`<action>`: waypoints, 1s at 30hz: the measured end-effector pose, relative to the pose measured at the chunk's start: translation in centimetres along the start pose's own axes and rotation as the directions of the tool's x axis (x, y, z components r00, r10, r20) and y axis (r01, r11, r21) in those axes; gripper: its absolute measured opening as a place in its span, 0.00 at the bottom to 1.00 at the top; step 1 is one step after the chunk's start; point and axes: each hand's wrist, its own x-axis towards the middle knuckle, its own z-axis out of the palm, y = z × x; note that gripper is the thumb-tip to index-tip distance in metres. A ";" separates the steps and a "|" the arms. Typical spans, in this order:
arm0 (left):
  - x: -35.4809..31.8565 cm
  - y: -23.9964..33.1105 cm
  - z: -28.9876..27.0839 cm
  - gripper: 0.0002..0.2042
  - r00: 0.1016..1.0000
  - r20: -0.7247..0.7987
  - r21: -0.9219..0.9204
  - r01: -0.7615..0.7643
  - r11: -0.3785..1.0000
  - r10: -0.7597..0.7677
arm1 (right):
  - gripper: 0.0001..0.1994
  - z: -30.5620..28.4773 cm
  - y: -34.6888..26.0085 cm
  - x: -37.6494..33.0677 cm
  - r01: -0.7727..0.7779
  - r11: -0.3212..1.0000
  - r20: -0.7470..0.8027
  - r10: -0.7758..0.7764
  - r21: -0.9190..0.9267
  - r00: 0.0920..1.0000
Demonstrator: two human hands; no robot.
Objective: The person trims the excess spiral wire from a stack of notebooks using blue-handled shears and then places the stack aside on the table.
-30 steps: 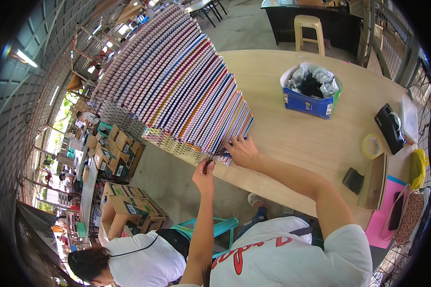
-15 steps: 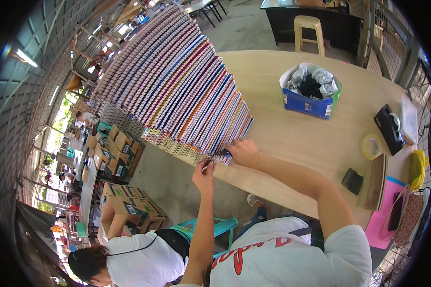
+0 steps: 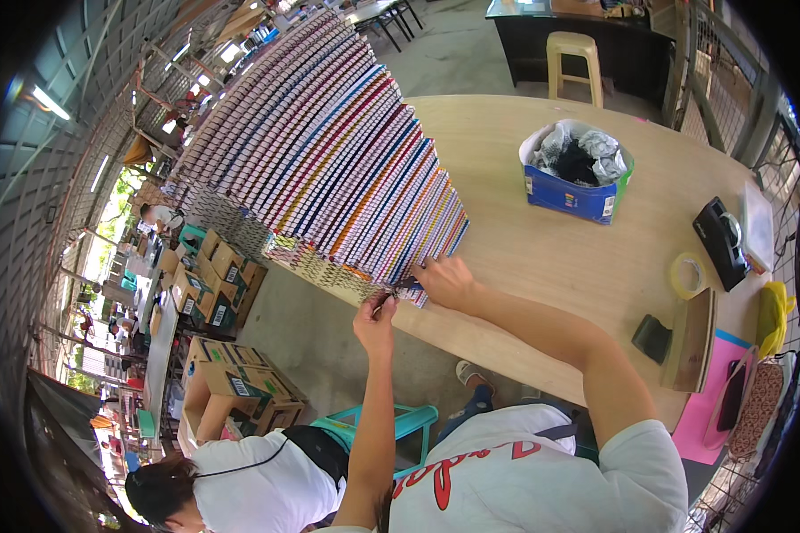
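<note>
A tall stack of what look like spiral-bound notebooks (image 3: 338,169) stands at the table's left edge, in many colours with rows of pale loops along the side. My left hand (image 3: 375,324) is at the stack's lower near corner, thumb and fingers pinched together around a small dark thing too small to name. My right hand (image 3: 449,282) rests on the table beside the same corner, fingers bent against the lowest layers. A dark piece shows by its fingertips; I cannot make out what it is. The two hands are close together but apart.
On the table (image 3: 498,258) stand a blue box (image 3: 569,206) with crumpled plastic and black material, a tape roll (image 3: 688,274), a black case-like object (image 3: 720,242) and a brown board (image 3: 692,342). At left, a co-worker in white (image 3: 258,480) sits near cartons (image 3: 240,382).
My left hand has shifted slightly, its fingertips now closer to the stack's corner and the right hand. My right hand has moved slightly left.
</note>
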 end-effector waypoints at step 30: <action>0.6 1.0 -0.6 0.08 1.000 -0.022 -0.034 0.019 0.999 -0.019 | 0.13 -1.0 0.0 -0.2 -0.011 1.000 -0.137 0.010 -0.002 0.991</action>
